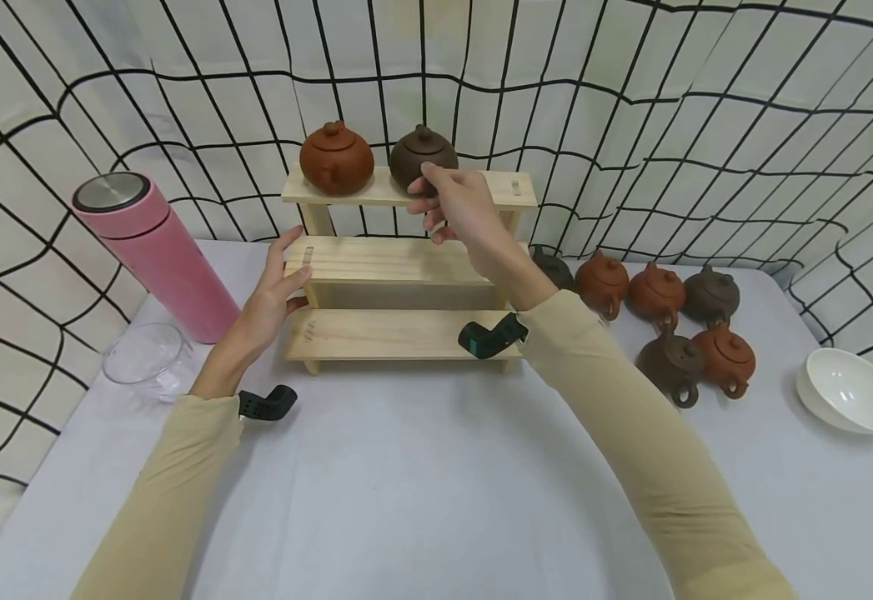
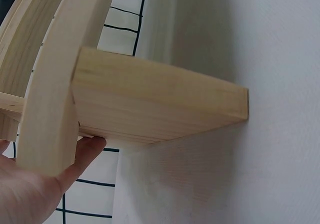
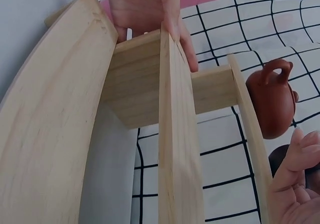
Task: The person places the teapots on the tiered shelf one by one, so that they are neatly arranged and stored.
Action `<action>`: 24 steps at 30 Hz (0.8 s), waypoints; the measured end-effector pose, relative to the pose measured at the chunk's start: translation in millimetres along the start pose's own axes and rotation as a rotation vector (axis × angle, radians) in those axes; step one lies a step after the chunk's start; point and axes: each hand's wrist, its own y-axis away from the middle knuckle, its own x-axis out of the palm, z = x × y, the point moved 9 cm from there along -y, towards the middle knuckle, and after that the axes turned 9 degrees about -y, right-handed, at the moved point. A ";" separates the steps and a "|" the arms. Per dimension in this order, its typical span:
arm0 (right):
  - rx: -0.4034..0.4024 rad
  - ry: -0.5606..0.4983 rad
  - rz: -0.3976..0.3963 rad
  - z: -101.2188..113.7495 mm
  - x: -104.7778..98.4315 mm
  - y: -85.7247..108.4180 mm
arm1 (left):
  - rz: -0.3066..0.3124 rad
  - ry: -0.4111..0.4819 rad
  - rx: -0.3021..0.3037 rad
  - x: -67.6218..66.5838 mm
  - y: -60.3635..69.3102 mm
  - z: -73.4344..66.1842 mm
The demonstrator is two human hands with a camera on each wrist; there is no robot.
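A three-tier wooden shelf stands on the white-covered table. My left hand grips the left end of its middle tier; in the left wrist view the thumb and palm of this hand lie against the wood. On the top tier sit a reddish-brown teapot and, to its right, a dark brown teapot. My right hand pinches at the front of the dark teapot, whose handle is hidden behind the fingers. In the right wrist view the curled right hand partly covers that pot.
Several reddish and dark teapots cluster to the right of the shelf. Farther right is a white bowl. A pink thermos and a clear glass bowl stand on the left. Black-gridded white cloth rises behind the table.
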 end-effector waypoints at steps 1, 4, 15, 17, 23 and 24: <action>0.003 0.000 0.002 -0.4 1.3 0.4 | 0.000 0.004 0.000 0.5 0.0 -0.2; 0.003 -0.001 0.005 -1.3 3.6 1.6 | 0.001 0.010 0.000 1.7 -0.2 -0.2; -0.018 -0.131 -0.044 -15.3 1.8 16.4 | -0.017 0.004 0.013 -3.7 1.6 -0.2; -0.017 -0.160 -0.057 -20.1 -0.5 23.8 | -0.018 -0.004 0.011 -4.0 2.8 0.1; -0.017 -0.086 -0.088 -31.3 -14.0 52.5 | -0.009 -0.035 0.018 -2.4 1.8 0.3; -0.014 -0.057 -0.074 -32.8 -14.7 57.4 | -0.014 -0.041 0.020 -3.2 1.3 0.2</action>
